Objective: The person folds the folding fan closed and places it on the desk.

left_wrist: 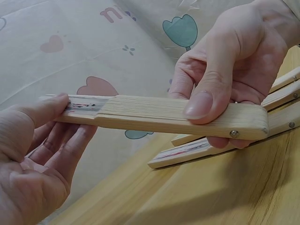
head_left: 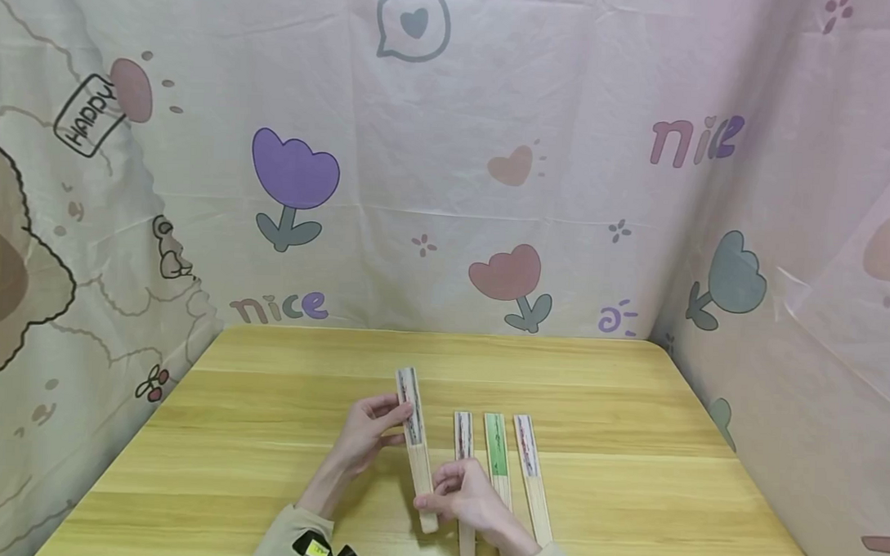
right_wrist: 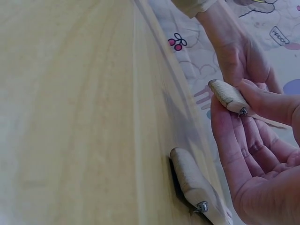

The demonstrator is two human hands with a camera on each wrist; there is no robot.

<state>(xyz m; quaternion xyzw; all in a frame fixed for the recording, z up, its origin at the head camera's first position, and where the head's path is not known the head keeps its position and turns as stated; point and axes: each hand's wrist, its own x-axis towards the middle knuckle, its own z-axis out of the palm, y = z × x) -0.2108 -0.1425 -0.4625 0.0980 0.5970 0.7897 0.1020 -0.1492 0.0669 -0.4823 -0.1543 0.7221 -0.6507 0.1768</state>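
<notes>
A folded wooden folding fan (head_left: 420, 469) is held above the table, tilted, between both hands. My left hand (head_left: 366, 435) pinches its printed paper end between thumb and fingers. The bare wooden end with the metal rivet (left_wrist: 234, 134) is pinched by my right hand (head_left: 474, 500), thumb on top and fingers beneath. Three more folded fans lie side by side on the table to the right: one with a grey-and-red print (head_left: 464, 430), a green one (head_left: 495, 447), and a whitish one (head_left: 527, 444). The right hand partly covers the first two.
The wood-grain table (head_left: 263, 419) reaches back to a printed cloth backdrop (head_left: 420, 146), which also hangs at both sides. A black strap with a yellow label (head_left: 319, 549) sits at the left sleeve. In the right wrist view, a lying fan (right_wrist: 187, 176) shows its rivet.
</notes>
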